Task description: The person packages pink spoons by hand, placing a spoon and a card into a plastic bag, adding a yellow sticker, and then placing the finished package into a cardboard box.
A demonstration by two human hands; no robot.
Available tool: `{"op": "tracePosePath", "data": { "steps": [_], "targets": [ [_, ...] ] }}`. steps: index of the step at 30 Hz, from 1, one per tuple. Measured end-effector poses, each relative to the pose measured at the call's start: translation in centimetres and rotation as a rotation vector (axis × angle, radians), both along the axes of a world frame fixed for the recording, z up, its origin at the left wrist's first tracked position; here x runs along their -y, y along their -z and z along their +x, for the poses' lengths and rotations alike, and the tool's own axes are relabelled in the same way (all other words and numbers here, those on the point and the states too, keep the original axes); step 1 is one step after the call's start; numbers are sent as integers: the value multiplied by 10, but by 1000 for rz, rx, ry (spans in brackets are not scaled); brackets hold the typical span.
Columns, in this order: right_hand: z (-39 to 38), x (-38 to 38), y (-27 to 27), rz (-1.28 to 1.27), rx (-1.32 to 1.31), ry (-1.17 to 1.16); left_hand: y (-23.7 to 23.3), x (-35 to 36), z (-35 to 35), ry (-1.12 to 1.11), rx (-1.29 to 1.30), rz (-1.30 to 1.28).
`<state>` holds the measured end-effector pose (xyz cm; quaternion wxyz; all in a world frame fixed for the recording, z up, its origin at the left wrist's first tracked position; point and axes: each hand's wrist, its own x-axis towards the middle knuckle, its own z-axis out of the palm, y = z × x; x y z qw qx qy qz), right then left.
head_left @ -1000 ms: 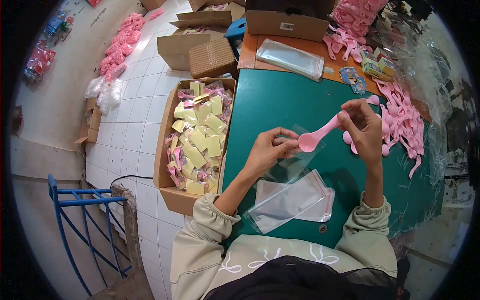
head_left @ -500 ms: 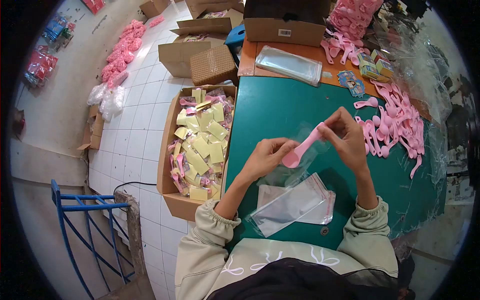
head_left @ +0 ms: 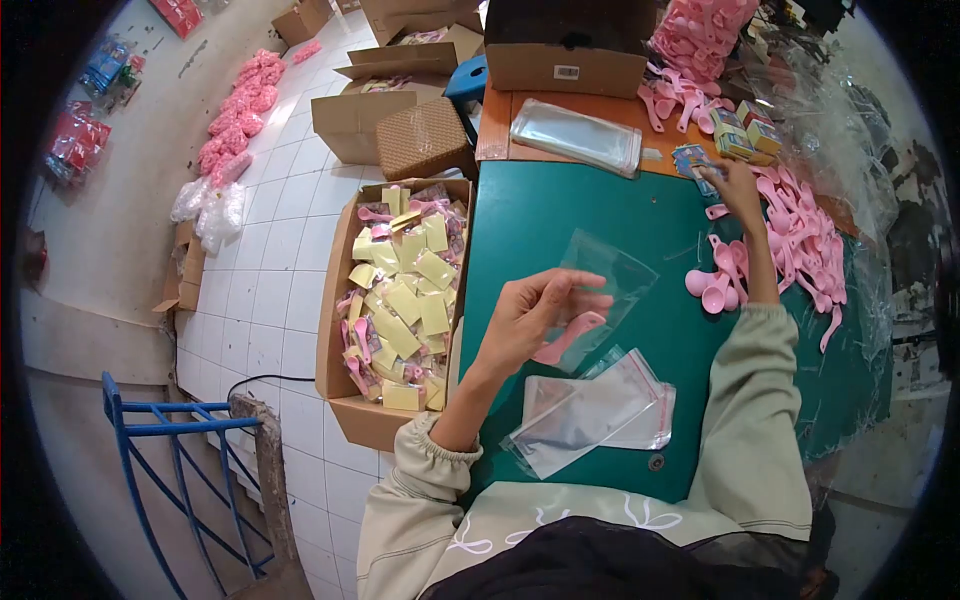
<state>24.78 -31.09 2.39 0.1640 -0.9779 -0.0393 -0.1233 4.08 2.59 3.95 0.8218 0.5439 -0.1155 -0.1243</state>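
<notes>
My left hand (head_left: 535, 315) is closed on a clear plastic bag (head_left: 615, 280) above the green table. A pink spoon (head_left: 570, 338) shows through the bag, beneath my fingers. At the upper right, my right hand (head_left: 733, 187) reaches over the small blue cards (head_left: 692, 162), its fingertips pinched at their edge. Below my left hand lies a stack of clear bags (head_left: 595, 410). Several loose pink spoons (head_left: 718, 283) lie left of my right forearm, beside a larger pile of pink spoons (head_left: 800, 235).
A carton (head_left: 345, 395) full of packets with yellow cards stands left of the green table (head_left: 530, 220). More clear bags (head_left: 575, 135), an open brown box (head_left: 570, 70) and small yellow boxes (head_left: 745, 132) sit at the back. A blue metal frame (head_left: 180, 410) stands lower left.
My right hand has let go of the spoon and moved up and right to the cards. The spoon is now inside the bag at my left hand.
</notes>
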Motion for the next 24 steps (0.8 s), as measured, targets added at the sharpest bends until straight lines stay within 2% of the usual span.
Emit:
{"op": "tracePosePath", "data": {
  "steps": [2, 3, 7, 11, 14, 16, 18, 21, 24],
  "targets": [
    [25, 34, 39, 70, 54, 51, -1, -1, -1, 13, 15, -5],
    [29, 35, 42, 106, 76, 75, 0, -2, -1, 16, 13, -3],
    [28, 39, 37, 157, 97, 174, 0, 0, -3, 22, -39, 6],
    [18, 46, 35, 107, 219, 134, -1, 3, -2, 49, -122, -4],
    [-21, 13, 2, 373, 246, -116, -7, 3, -3, 65, -145, 20],
    [-65, -15, -30, 413, 112, -288, -4, 4, -2, 76, -110, 49],
    [-122, -59, -79, 648, -197, -349, -4, 5, -1, 88, -101, 62],
    [-159, -78, -102, 580, -216, -490, -6, 7, 1, 106, -113, 64],
    [-164, -81, -107, 344, -134, -733, -7, 9, 2, 129, -89, 95]
  ]
}}
